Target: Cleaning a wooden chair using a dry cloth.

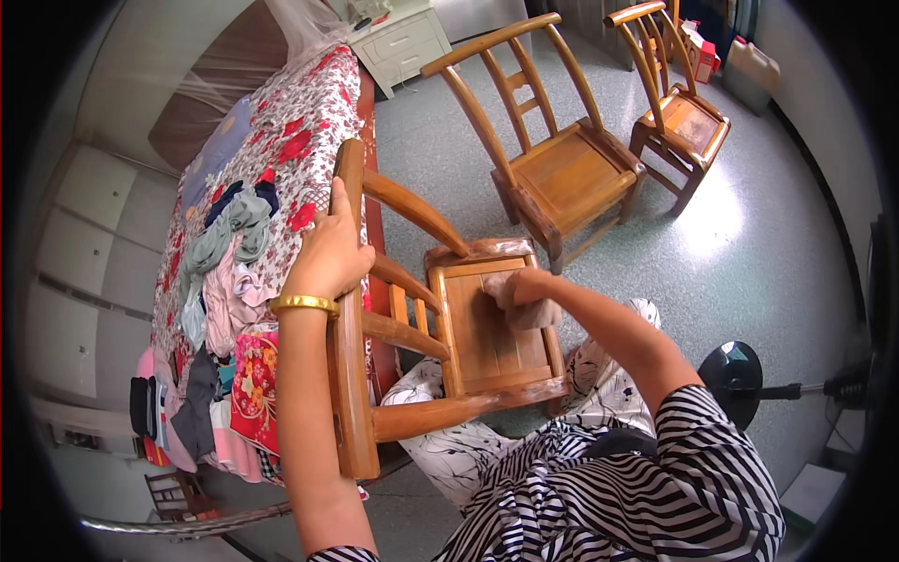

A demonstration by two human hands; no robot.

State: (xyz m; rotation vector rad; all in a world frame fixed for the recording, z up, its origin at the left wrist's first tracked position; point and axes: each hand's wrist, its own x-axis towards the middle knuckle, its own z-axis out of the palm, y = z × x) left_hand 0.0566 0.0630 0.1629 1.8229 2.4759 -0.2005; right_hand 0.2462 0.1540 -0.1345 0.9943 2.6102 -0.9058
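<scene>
A wooden chair (460,337) stands before me between my legs, its backrest turned towards the bed. My left hand (331,242), with a gold bangle at the wrist, grips the top rail (349,393) of that backrest, thumb and forefinger showing along it. On the seat panel, my right hand (532,286) holds a greyish-pink cloth (523,309) bunched against the wood near the side edge. The fingers of the right hand are partly hidden by the cloth and blur.
Two more wooden chairs (569,186) (692,126) stand beyond on the speckled floor. A bed with a floral sheet (316,105) and piled clothes (235,239) runs along the left. A round black fan base (730,386) lies at the right; a white drawer cabinet (404,49) stands at the back.
</scene>
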